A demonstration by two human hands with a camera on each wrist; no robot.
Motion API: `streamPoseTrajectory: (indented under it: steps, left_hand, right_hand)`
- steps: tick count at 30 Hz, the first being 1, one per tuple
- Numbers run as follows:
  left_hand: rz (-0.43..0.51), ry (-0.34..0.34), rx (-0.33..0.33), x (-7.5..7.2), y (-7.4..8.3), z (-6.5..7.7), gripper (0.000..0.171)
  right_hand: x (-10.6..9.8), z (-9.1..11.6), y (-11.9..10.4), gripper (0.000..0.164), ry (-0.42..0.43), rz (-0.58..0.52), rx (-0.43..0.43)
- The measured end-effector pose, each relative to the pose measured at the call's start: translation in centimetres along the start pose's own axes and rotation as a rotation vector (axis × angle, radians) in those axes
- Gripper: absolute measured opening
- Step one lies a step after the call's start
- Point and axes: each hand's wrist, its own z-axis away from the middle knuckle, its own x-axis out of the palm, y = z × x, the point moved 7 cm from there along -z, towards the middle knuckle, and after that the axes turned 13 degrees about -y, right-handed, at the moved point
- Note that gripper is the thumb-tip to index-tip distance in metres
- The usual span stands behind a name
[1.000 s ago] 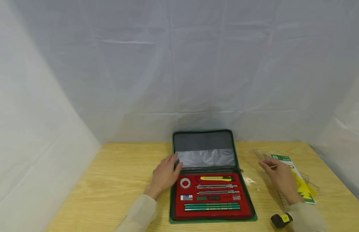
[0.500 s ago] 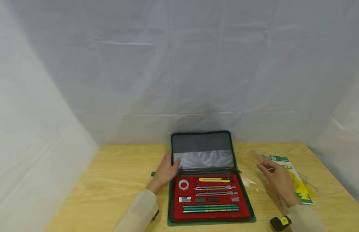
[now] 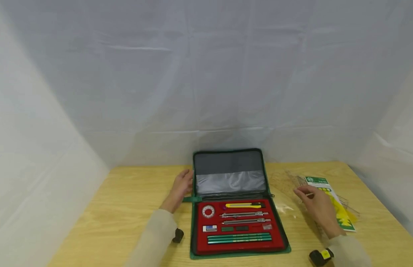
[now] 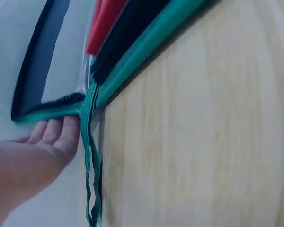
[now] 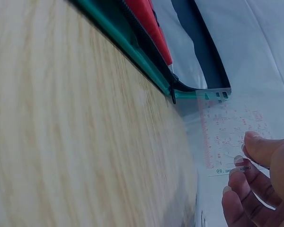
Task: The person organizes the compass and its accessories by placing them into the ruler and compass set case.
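An open green zip case (image 3: 240,252) stands on the table with its lid raised. Its red tray (image 3: 206,248) holds a yellow cutter, compasses, an eraser, a white ring and several green pencils. My left hand (image 3: 180,188) is at the lid's left edge; in the left wrist view its fingers (image 4: 52,131) reach behind the green border, loosely extended. Between thumb and fingers my right hand (image 3: 321,209) pinches a transparent drawing template (image 5: 227,127) with red scales and cut-outs. In the right wrist view the template's far end overlaps the lid's corner.
To the right, a white, green and yellow packet (image 3: 343,213) lies on the wooden table (image 3: 133,207), with clear ruler edges showing beside it. A green strap (image 3: 192,199) sticks out left of the case. White sheeting (image 3: 226,74) hangs behind the table.
My left hand has slid left off the lid's inner side to its outer edge, and the thumb has come away. The right hand keeps its pinch. The head view has shifted slightly.
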Motion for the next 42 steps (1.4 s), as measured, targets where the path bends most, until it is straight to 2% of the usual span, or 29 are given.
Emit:
streamPoseTrajectory:
  steps: [3,6,10,14,20,23,25,28,31,34,38,42]
  left_hand:
    - [0.068,-0.029,0.003,-0.1,0.0,-0.1,0.056]
    - [0.087,-0.049,0.026,-0.2,0.4,-0.3,0.052]
    - [0.093,-0.034,0.059,-0.4,1.3,-0.3,0.047]
    - [0.106,-0.016,0.074,-0.6,2.2,-0.3,0.044]
    - [0.103,-0.034,0.177,-0.2,4.7,-0.4,0.038]
    - [0.085,-0.032,0.216,0.2,6.1,-0.4,0.041]
    - [0.052,-0.024,0.218,0.4,7.2,-0.1,0.044]
    - [-0.003,-0.008,0.211,0.3,7.9,-0.1,0.044]
    - [-0.027,0.007,0.205,0.2,7.8,0.0,0.037]
    - [-0.021,0.017,0.209,0.0,6.9,0.0,0.034]
    - [-0.059,0.020,0.216,0.0,6.2,0.4,0.040]
    - [-0.107,0.003,0.218,0.2,5.7,0.7,0.052]
  right_hand:
    - [-0.2,0.1,0.1,0.044,0.009,-0.001,-0.003]
    - [-0.4,0.2,0.4,0.045,0.012,-0.003,0.012]
    - [-0.5,0.2,0.6,0.046,0.013,-0.020,0.027]
    - [-0.7,0.3,0.4,0.045,0.025,-0.034,0.006]
    - [-0.7,0.8,-0.8,0.034,0.041,-0.040,-0.146]
    - [-0.8,1.0,-1.5,0.027,0.053,-0.040,-0.213]
    - [-0.9,0.9,-1.9,0.026,0.058,-0.048,-0.248]
    - [-0.9,0.4,-2.9,0.027,0.052,-0.045,-0.288]
    - [-0.8,-0.1,-4.1,0.026,0.044,-0.037,-0.331]
    - [-0.9,-0.6,-5.4,0.022,0.049,-0.032,-0.391]
    - [-1.2,-1.0,-7.4,0.022,0.109,-0.052,-0.508]
    - [-1.1,-1.5,-9.2,0.021,0.152,-0.074,-0.581]
